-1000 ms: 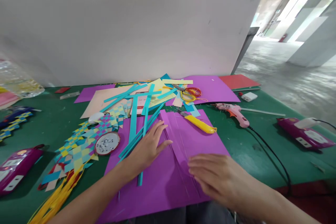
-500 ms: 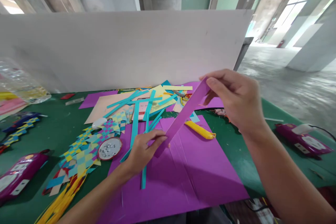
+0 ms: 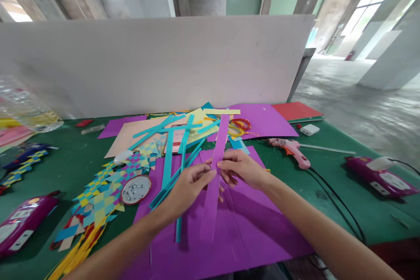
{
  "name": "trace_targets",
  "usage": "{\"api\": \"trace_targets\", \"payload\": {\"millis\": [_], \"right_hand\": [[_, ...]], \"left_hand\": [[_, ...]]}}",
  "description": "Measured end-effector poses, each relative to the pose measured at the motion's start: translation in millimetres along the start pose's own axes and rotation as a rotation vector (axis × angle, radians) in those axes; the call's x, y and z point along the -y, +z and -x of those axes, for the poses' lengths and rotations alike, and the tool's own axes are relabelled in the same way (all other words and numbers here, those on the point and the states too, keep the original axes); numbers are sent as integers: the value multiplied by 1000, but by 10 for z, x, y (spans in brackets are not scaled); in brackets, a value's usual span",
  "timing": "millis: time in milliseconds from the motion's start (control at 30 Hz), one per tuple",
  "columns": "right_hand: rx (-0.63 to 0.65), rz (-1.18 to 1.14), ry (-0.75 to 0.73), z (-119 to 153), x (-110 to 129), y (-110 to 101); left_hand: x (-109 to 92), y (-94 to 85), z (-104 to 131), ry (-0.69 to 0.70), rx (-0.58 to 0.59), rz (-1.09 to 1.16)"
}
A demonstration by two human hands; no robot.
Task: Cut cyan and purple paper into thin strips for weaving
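A long purple paper strip (image 3: 220, 140) is pinched near its middle by both hands, above a large purple paper sheet (image 3: 262, 236). My left hand (image 3: 193, 183) grips the strip's left edge between thumb and fingers. Close beside it, my right hand (image 3: 243, 168) holds the right edge, thumb on the front and fingers behind. Several teal paper strips (image 3: 168, 157) lie loosely to the left and behind the hands. The yellow cutter knife is almost wholly hidden by my right hand and forearm; only a yellow tip (image 3: 268, 170) shows.
A pink glue gun (image 3: 292, 148) with a black cord lies on the green table (image 3: 331, 183) at right. Power strips (image 3: 380, 177) sit on both sides. Woven paper pieces (image 3: 101, 197), yellow tassels (image 3: 78, 249) and a round dish of small beads (image 3: 136, 189) are at left. A white board (image 3: 157, 61) stands behind.
My right hand has moved down and left from the strip's upper end to its middle. My left hand has shifted along it too, and the strip now stands more upright.
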State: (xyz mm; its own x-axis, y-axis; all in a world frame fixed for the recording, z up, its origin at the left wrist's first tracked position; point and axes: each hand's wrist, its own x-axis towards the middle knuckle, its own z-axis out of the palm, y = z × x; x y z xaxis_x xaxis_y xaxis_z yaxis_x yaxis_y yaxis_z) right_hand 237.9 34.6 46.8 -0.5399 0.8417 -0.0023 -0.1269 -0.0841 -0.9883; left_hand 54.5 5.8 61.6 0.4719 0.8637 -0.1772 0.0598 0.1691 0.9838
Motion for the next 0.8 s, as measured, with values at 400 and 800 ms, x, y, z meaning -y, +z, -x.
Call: {"api": "trace_targets", "payload": {"millis": [400, 800], "right_hand": [[141, -165, 37, 47, -137, -8], [-11, -118, 36, 38, -204, 152]], "left_hand": [[219, -55, 21, -28, 117, 65], [244, -42, -5, 43, 50, -23]]}}
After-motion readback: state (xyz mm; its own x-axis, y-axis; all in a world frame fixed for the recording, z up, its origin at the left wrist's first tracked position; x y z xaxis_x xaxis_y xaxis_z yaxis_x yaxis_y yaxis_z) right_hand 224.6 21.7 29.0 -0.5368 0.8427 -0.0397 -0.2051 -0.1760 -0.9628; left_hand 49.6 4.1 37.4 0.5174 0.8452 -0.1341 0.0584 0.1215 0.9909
